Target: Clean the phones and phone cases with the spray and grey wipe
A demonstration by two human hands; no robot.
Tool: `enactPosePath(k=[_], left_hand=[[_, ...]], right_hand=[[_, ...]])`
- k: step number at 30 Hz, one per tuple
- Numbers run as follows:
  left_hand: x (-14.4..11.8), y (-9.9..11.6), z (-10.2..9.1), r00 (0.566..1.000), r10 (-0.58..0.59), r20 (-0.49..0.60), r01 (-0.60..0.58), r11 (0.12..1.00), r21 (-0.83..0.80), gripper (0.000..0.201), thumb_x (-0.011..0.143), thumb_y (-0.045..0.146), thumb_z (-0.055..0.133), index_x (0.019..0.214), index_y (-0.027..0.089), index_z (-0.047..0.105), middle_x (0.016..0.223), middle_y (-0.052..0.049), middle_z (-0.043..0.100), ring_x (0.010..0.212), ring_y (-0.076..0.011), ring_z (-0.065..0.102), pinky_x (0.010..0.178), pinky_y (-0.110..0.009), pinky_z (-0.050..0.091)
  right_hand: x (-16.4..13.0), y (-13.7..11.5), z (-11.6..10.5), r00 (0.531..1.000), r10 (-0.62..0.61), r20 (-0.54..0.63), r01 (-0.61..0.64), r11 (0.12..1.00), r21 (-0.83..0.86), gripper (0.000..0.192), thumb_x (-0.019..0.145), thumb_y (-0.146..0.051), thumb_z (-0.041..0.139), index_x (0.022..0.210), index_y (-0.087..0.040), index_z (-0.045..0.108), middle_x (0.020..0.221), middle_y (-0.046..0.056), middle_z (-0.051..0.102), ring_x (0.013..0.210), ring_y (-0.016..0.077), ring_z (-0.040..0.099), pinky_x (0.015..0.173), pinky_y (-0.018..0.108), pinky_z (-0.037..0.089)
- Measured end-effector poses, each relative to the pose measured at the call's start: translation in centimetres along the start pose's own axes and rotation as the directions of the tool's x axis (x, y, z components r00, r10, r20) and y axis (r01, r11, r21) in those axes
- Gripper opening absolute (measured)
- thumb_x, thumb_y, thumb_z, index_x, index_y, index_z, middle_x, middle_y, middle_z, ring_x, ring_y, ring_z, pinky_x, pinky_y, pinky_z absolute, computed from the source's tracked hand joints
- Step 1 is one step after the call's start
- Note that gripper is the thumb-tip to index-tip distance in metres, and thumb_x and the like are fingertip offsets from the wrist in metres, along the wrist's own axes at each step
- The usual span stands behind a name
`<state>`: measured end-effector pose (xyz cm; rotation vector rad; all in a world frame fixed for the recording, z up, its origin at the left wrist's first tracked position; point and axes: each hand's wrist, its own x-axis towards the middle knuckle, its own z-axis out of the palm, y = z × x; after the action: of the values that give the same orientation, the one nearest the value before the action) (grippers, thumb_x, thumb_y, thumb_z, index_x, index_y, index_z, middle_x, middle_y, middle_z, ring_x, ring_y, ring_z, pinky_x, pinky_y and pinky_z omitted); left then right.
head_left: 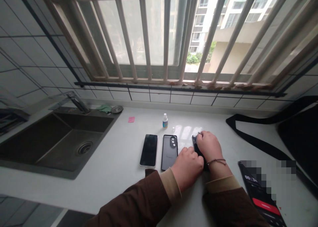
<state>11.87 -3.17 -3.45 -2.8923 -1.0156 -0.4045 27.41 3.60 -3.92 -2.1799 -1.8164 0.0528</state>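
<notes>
A dark smartphone [198,151] lies on the white counter, partly covered by my hands. My left hand [187,167] is closed at its near left edge, with the fingertips hidden. Over its far end, my right hand [210,145] is closed in a pinch on a small greyish piece, perhaps a cloth [198,137], pressed to the screen. Left of my left hand lies a phone case or cased phone [169,155], dark-rimmed, with its camera side up. Beside that is a second smartphone [149,150], black screen up.
A small white spray bottle [165,121] stands behind the phones, near a pink note [131,119]. The sink [74,178] with its faucet [78,102] is at left. At right lie a black strap [258,144] and a phone showing a timer [257,190]. A barred window rises behind.
</notes>
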Motion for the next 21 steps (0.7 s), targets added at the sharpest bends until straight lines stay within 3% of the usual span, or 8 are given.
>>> enactPosePath(k=[3, 9, 12, 14, 16, 17, 19, 21], left_hand=[[-0.2, 0.0, 0.2, 1.000, 0.009, 0.017, -0.008, 1.000, -0.014, 0.014, 0.100, 0.019, 0.060, 0.087, 0.017, 0.063, 0.082, -0.009, 0.069, 0.089, -0.0289, 0.061, 0.074, -0.041, 0.046], [-0.5, 0.4, 0.1, 0.999, -0.005, 0.051, 0.007, 0.998, -0.055, 0.011, 0.102, 0.017, 0.055, 0.094, 0.017, 0.063, 0.087, -0.010, 0.070, 0.094, -0.0291, 0.062, 0.078, -0.042, 0.050], [-0.7, 0.6, -0.5, 0.990, -0.098, 0.097, 0.116, 0.972, -0.204, 0.008, 0.101, 0.019, 0.057, 0.105, 0.017, 0.063, 0.096, -0.011, 0.071, 0.100, -0.0297, 0.063, 0.084, -0.043, 0.052], [-0.9, 0.5, -1.1, 0.976, -0.182, 0.119, 0.214, 0.899, -0.382, 0.028, 0.094, 0.021, 0.067, 0.120, 0.018, 0.061, 0.106, -0.012, 0.071, 0.105, -0.0307, 0.063, 0.090, -0.043, 0.052], [-1.1, 0.1, -1.6, 0.944, -0.293, 0.150, 0.323, 0.735, -0.597, 0.054, 0.087, 0.024, 0.075, 0.136, 0.020, 0.055, 0.111, -0.011, 0.070, 0.104, -0.0302, 0.065, 0.091, -0.043, 0.052], [-1.1, -0.1, -1.7, 0.917, -0.353, 0.184, 0.374, 0.606, -0.703, 0.062, 0.084, 0.025, 0.077, 0.141, 0.021, 0.052, 0.109, -0.010, 0.071, 0.099, -0.0286, 0.066, 0.088, -0.041, 0.053], [-1.1, -0.5, -1.9, 0.845, -0.446, 0.295, 0.444, 0.277, -0.852, 0.066, 0.081, 0.026, 0.079, 0.141, 0.021, 0.052, 0.103, -0.007, 0.070, 0.087, -0.0238, 0.067, 0.080, -0.037, 0.053], [-1.0, -0.8, -2.0, 0.795, -0.447, 0.411, 0.439, -0.044, -0.897, 0.060, 0.078, 0.023, 0.080, 0.132, 0.018, 0.056, 0.098, -0.007, 0.069, 0.080, -0.0205, 0.066, 0.075, -0.034, 0.052]], right_hand=[[-0.1, -0.1, -0.2, 1.000, -0.001, -0.021, 0.001, 1.000, 0.000, 0.026, 0.101, -0.017, 0.048, 0.092, -0.013, 0.073, 0.099, 0.018, 0.075, 0.100, 0.0303, 0.067, 0.089, 0.038, 0.043], [-0.4, -0.3, -1.0, 0.987, 0.107, -0.118, -0.096, 0.991, 0.095, 0.034, 0.104, -0.024, 0.038, 0.102, -0.014, 0.071, 0.097, 0.018, 0.068, 0.098, 0.0298, 0.063, 0.082, 0.036, 0.045], [-0.2, -0.3, -1.4, 0.982, 0.118, -0.145, -0.089, 0.977, 0.192, 0.031, 0.101, -0.025, 0.040, 0.094, -0.016, 0.069, 0.095, 0.016, 0.066, 0.098, 0.0290, 0.061, 0.085, 0.036, 0.044], [-0.2, -0.2, -1.7, 0.980, 0.128, -0.153, -0.086, 0.963, 0.255, 0.030, 0.098, -0.026, 0.041, 0.086, -0.018, 0.067, 0.094, 0.015, 0.066, 0.097, 0.0288, 0.060, 0.085, 0.035, 0.044], [-0.2, -0.1, -1.9, 0.977, 0.158, -0.146, -0.104, 0.940, 0.325, 0.031, 0.097, -0.028, 0.040, 0.080, -0.020, 0.065, 0.088, 0.013, 0.067, 0.088, 0.0273, 0.059, 0.077, 0.035, 0.043], [-0.2, 0.0, -1.9, 0.976, 0.174, -0.131, -0.116, 0.924, 0.364, 0.032, 0.097, -0.031, 0.040, 0.077, -0.021, 0.063, 0.082, 0.011, 0.067, 0.081, 0.0260, 0.059, 0.072, 0.034, 0.042], [-0.4, 0.0, -1.7, 0.979, 0.184, -0.085, -0.127, 0.885, 0.447, 0.035, 0.096, -0.034, 0.040, 0.071, -0.022, 0.061, 0.069, 0.007, 0.065, 0.067, 0.0231, 0.057, 0.061, 0.032, 0.040], [-0.6, -0.3, -1.3, 0.985, 0.164, -0.046, -0.115, 0.841, 0.529, 0.037, 0.096, -0.035, 0.041, 0.068, -0.022, 0.062, 0.060, 0.004, 0.063, 0.058, 0.0212, 0.056, 0.056, 0.031, 0.039]])
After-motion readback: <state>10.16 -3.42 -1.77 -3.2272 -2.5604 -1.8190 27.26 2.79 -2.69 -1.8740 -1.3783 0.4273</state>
